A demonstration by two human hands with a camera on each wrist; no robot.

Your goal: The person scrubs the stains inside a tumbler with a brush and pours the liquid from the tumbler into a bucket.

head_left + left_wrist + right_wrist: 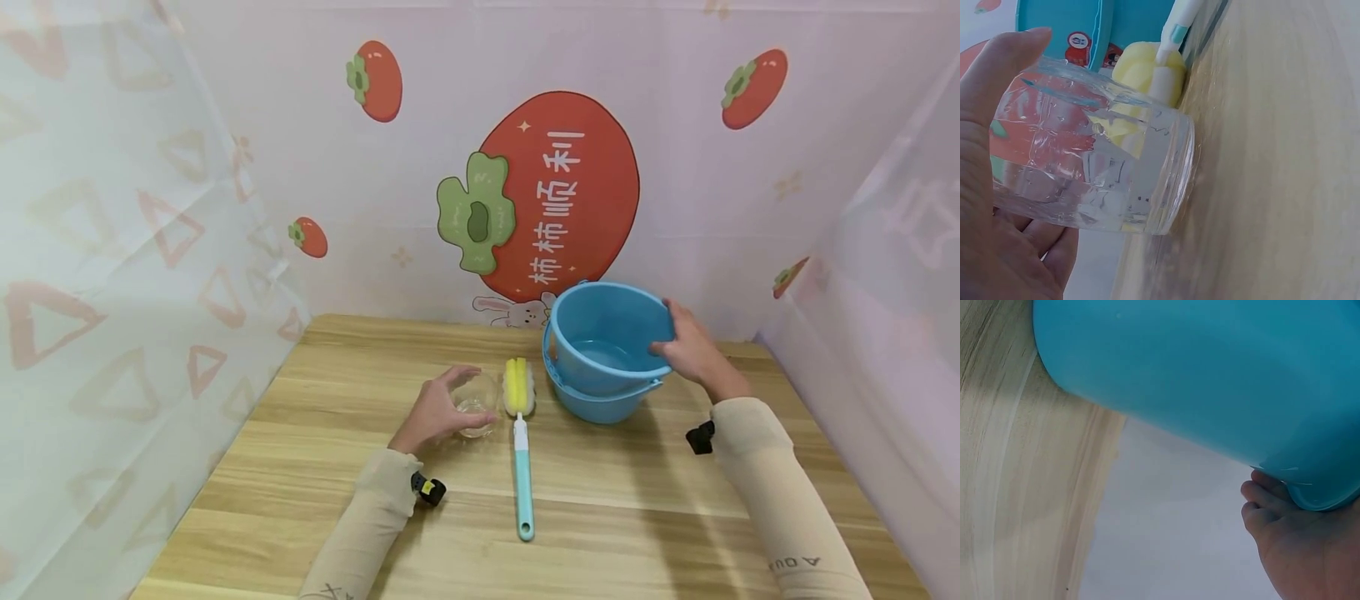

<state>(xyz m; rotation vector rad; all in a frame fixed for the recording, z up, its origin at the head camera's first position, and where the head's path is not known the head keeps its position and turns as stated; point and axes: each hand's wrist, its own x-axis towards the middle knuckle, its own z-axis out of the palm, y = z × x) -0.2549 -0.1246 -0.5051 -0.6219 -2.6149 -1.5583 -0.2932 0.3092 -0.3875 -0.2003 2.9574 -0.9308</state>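
Observation:
A clear glass cup [476,402] stands upright on the wooden table, with my left hand [438,410] around it; thumb and fingers hold its sides. In the left wrist view the cup [1091,144] shows a thick base against the tabletop. At the back right is a blue bucket [592,367], its handle hanging down. My right hand [690,346] grips the bucket's right rim, thumb on the inside. The right wrist view shows the fingers against the outer wall of the bucket [1197,369]. A bottle brush [522,475] with a yellow sponge head lies between cup and bucket.
The wooden table [300,483] carries all of these. A white cloth backdrop [315,150] with printed persimmons rises behind the table and along both sides. The brush handle points toward the table's near edge.

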